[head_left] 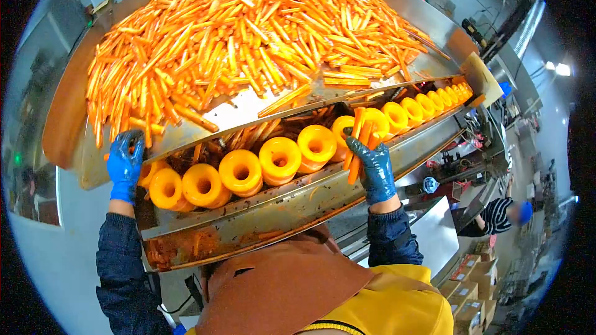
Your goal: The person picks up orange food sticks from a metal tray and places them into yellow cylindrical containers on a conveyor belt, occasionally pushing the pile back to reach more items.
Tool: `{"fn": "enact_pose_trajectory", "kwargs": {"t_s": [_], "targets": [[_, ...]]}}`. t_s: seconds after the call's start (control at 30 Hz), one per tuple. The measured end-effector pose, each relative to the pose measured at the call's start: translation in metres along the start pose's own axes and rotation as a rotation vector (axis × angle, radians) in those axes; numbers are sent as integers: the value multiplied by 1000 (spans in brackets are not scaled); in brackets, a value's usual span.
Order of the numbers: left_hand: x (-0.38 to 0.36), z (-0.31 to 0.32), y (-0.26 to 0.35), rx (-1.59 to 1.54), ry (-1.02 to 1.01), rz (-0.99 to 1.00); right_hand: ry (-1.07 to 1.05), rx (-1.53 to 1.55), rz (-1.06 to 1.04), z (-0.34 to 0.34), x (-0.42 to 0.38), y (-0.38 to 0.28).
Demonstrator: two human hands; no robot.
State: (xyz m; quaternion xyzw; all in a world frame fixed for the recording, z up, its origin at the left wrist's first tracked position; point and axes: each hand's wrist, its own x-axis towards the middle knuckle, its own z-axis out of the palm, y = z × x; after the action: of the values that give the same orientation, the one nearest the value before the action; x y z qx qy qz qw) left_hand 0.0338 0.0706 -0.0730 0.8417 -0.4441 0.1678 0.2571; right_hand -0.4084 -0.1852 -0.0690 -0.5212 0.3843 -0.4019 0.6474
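My right hand (375,170), in a dark blue oily glove, is closed round several orange food sticks (359,142). They point upward in front of the row of orange ring-shaped cups (280,160). At the left end of this row is my left hand (126,160), in a brighter blue glove. Its fingers are curled, and a bit of orange shows at its edge, seemingly a stick in its grip. A large heap of the same glossy orange sticks (248,37) lies on the metal tray (239,111) beyond the cups.
A metal trough (267,211) with reddish residue runs along my front, below the cups. More sticks lie in the gap behind the cups. On the right, a person in a striped top (496,216) stands beyond machinery, with cardboard boxes (469,298) below.
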Motion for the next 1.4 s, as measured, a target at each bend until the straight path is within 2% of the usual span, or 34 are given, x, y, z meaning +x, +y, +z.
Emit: {"fn": "enact_pose_trajectory", "kwargs": {"t_s": [0.1,0.17,0.23,0.5,0.7,0.77,0.8,0.83,0.9,0.97,1.03,1.07,1.1,1.17,1.2,1.23,1.3,1.37,1.4], "targets": [[0,5,-8,1,11,44,-1,113,14,-11,5,-4],[0,4,-16,38,-79,28,21,199,24,-13,-1,-4],[1,6,-17,-130,-52,23,9,223,-106,-10,4,-4],[0,5,-25,-251,-188,-132,128,132,-91,-19,22,-8],[-6,1,-34,-309,-192,-204,241,185,-79,-31,35,-1],[-6,-1,-39,-250,-198,-191,332,62,-286,-38,41,6],[-8,0,-44,-295,-190,-214,371,-77,-318,-41,40,8],[-8,-1,-43,-296,-193,-207,378,-76,-319,-41,41,6],[-8,-3,-41,-236,-203,-208,398,123,-184,-39,42,-2],[-8,-1,-54,-244,-229,-234,400,128,-152,-41,42,-1],[-12,-6,-61,-231,-240,-172,292,240,-61,-38,37,-1],[-13,-6,-70,-244,-237,-204,249,275,-52,-29,35,-5],[-9,-3,-34,-271,-184,-254,229,281,-26,-24,29,0],[-9,-2,-33,-250,-176,-242,39,286,-26,-14,18,9],[-7,-2,-34,-216,-181,-213,-27,463,2,2,23,1],[-4,0,-31,-188,-185,-182,-38,389,75,11,23,-1],[-5,2,-21,-304,-160,-236,-72,385,94,26,25,12],[-3,-2,-8,-234,-175,-177,-173,184,148,31,30,17],[-1,-4,-8,-234,-201,-225,-162,-56,19,33,35,25]]}}
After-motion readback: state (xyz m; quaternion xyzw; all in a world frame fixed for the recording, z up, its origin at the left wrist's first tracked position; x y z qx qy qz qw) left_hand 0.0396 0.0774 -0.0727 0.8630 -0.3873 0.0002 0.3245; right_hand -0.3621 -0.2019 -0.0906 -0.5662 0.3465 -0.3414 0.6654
